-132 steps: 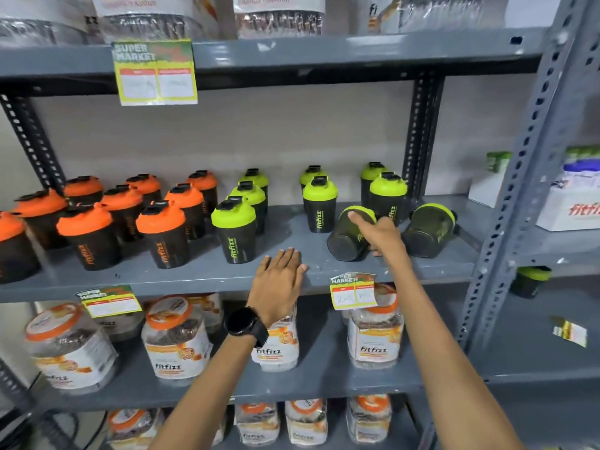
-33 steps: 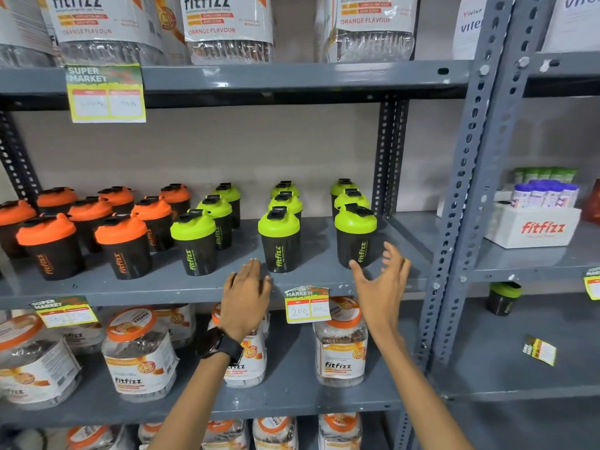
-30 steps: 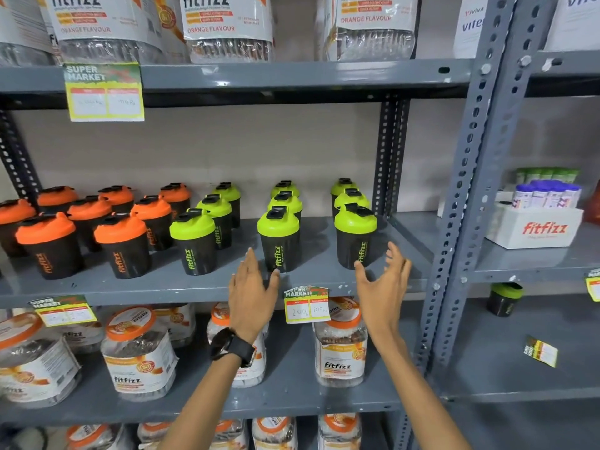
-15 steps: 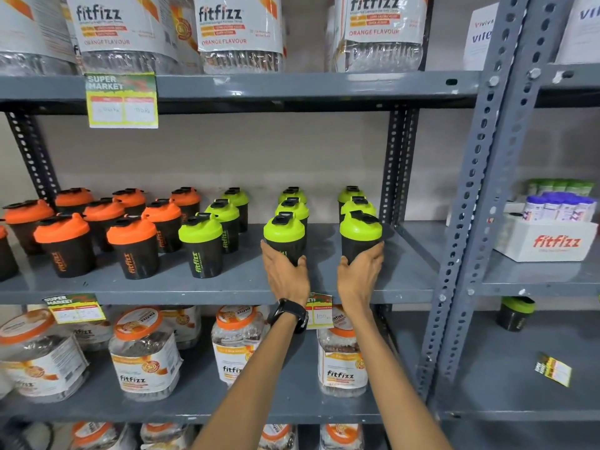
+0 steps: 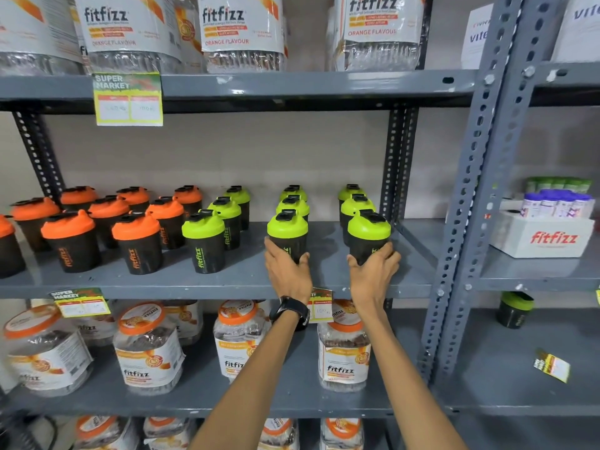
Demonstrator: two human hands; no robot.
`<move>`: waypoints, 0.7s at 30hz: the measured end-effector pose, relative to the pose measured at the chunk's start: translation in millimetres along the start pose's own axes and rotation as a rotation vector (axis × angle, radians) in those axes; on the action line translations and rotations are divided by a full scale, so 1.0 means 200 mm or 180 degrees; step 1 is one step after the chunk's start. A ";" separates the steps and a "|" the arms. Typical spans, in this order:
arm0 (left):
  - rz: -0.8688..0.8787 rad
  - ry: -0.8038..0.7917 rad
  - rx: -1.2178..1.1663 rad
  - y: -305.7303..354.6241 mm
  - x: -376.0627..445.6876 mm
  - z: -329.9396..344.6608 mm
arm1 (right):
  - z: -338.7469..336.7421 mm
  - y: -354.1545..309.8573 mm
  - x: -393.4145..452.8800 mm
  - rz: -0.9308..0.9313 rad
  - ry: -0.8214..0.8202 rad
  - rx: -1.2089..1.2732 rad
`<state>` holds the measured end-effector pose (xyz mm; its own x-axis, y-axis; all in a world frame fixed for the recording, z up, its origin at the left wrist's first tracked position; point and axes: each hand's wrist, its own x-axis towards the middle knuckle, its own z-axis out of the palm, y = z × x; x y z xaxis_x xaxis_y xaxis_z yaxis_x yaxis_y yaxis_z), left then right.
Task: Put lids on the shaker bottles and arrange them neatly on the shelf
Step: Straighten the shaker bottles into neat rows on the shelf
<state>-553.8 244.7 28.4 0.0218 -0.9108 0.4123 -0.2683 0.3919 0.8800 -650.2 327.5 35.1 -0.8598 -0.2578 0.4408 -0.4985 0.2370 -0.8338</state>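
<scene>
Black shaker bottles stand in rows on the grey middle shelf point(image 5: 227, 280): orange-lidded ones point(image 5: 136, 241) at the left, green-lidded ones point(image 5: 203, 240) toward the right. All visible lids are on. My left hand point(image 5: 287, 271) grips the base of the front green-lidded shaker point(image 5: 287, 232) in the middle row. My right hand point(image 5: 373, 271) grips the base of the front green-lidded shaker point(image 5: 368, 235) in the rightmost row. Both shakers stand upright on the shelf.
A slotted grey upright post point(image 5: 470, 222) borders the shelf on the right. Beyond it stand a white fitfizz box point(image 5: 545, 238) of small bottles and one lone green-lidded shaker point(image 5: 514, 310) on a lower shelf. Large fitfizz jars point(image 5: 146, 349) fill the shelves above and below.
Both hands rose from the shelf's front edge, where they were open, and closed around the two front green-lidded shakers. Earlier still, two green shakers lying on their sides were stood upright.
</scene>
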 end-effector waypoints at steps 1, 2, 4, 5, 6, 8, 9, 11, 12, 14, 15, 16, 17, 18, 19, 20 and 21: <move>0.0011 -0.0002 0.0018 0.00 -0.01 0.00 | 0.00 0.00 0.00 0.0000 -0.0002 0.0020; 0.0020 0.0001 0.0045 0.00 -0.02 0.00 | 0.00 0.00 -0.01 -0.0004 -0.0001 0.0037; 0.0031 0.0024 0.0125 0.00 -0.04 -0.01 | 0.01 0.00 -0.01 -0.0030 0.0001 0.0055; 0.0024 0.0041 0.0160 0.01 -0.05 -0.01 | 0.01 0.00 -0.02 -0.0039 -0.0005 0.0055; 0.0012 0.0056 0.0181 0.02 -0.05 -0.01 | 0.01 -0.01 -0.02 -0.0045 -0.0008 0.0050; -0.0012 0.0072 0.0192 0.03 -0.05 -0.01 | 0.01 -0.01 -0.03 -0.0041 -0.0017 0.0052; -0.0020 0.0077 0.0197 0.03 -0.06 -0.01 | 0.00 -0.01 -0.03 -0.0039 -0.0021 0.0062; -0.0011 0.0081 0.0210 0.03 -0.06 -0.01 | 0.00 -0.01 -0.03 -0.0036 -0.0038 0.0072; 0.0002 0.0084 0.0220 0.02 -0.06 -0.01 | -0.01 -0.01 -0.03 -0.0038 -0.0054 0.0076; 0.0028 0.0095 0.0220 0.02 -0.07 -0.01 | -0.01 -0.01 -0.03 -0.0062 -0.0086 0.0081; 0.0032 0.0095 0.0216 0.02 -0.07 0.00 | -0.01 -0.01 -0.03 -0.0071 -0.0094 0.0084; 0.0026 0.0088 0.0217 0.02 -0.06 0.00 | -0.01 -0.01 -0.03 -0.0080 -0.0094 0.0083; 0.0013 0.0081 0.0218 0.02 -0.06 0.00 | -0.01 -0.01 -0.03 -0.0081 -0.0092 0.0080; 0.0002 0.0076 0.0221 0.02 -0.06 0.00 | -0.02 -0.01 -0.03 -0.0074 -0.0087 0.0080; -0.0004 0.0072 0.0226 0.02 -0.06 0.00 | -0.02 -0.01 -0.03 -0.0061 -0.0080 0.0081; -0.0002 0.0070 0.0229 0.02 -0.06 0.00 | -0.02 -0.01 -0.03 -0.0055 -0.0071 0.0083; 0.0006 0.0069 0.0231 0.02 -0.06 -0.01 | -0.02 -0.01 -0.03 -0.0055 -0.0064 0.0088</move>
<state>-553.9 257.0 26.4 0.0418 -0.9067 0.4196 -0.3374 0.3825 0.8602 -643.8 331.7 35.7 -0.8486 -0.2805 0.4486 -0.5098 0.2064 -0.8352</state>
